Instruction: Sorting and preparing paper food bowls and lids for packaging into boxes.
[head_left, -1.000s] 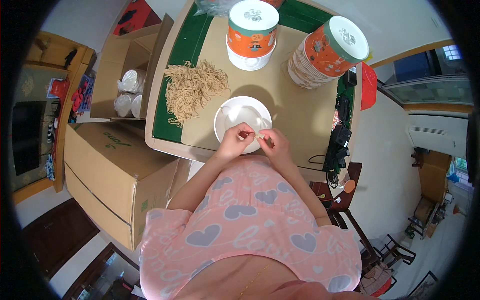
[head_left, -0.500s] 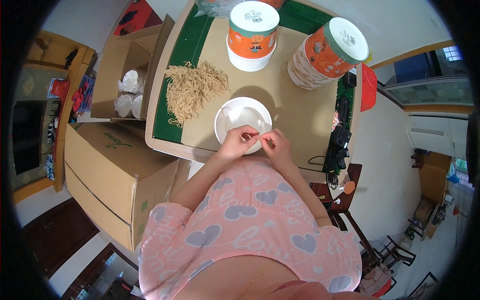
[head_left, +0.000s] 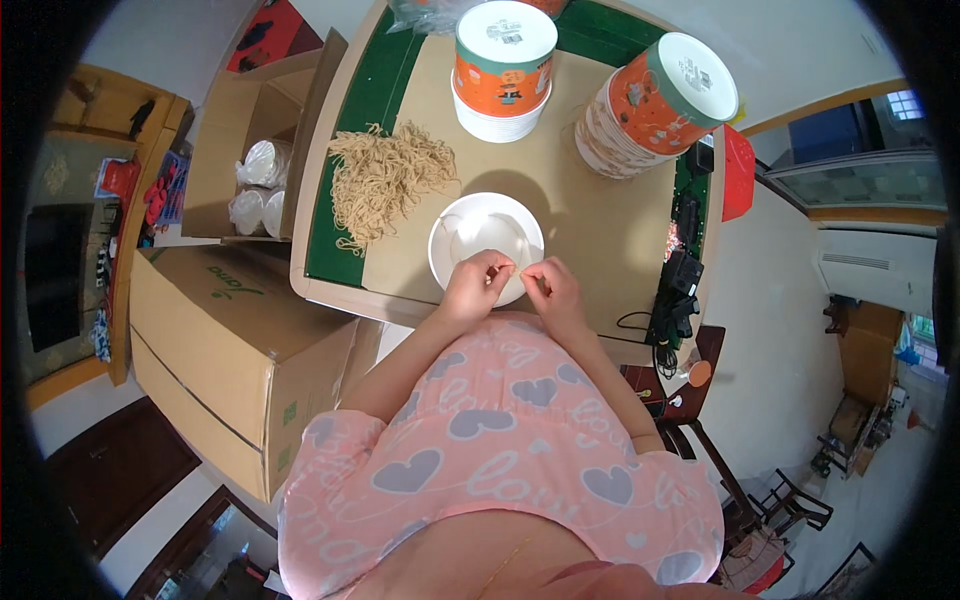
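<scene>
A white paper bucket (head_left: pixel 487 212) stands at the table's near edge, its open mouth toward me. A thin pale strand curves inside its rim, too faint to follow all the way. Over the near side of the mouth, my left hand (head_left: pixel 476 285) pinches thumb and forefinger together. Close beside it, my right hand (head_left: pixel 555 292) makes the same pinch, the fingertips nearly meeting. Between them a bit of thin beige cord barely shows. Beyond the bucket to the left lies a tangled heap of beige cords (head_left: pixel 385 180).
Stacked orange paper buckets (head_left: pixel 503 88) stand upside down at the far middle, with a second stack (head_left: pixel 650 110) to the right. Black power adapters (head_left: pixel 680 280) line the table's right edge. Cardboard boxes (head_left: pixel 230 340) stand at the left, one holding wrapped white rolls (head_left: pixel 264 165).
My left hand has shifted slightly, its fingertips now a little higher and pinched more tightly. My right hand stays nearly in place. The bucket and the cord heap look the same.
</scene>
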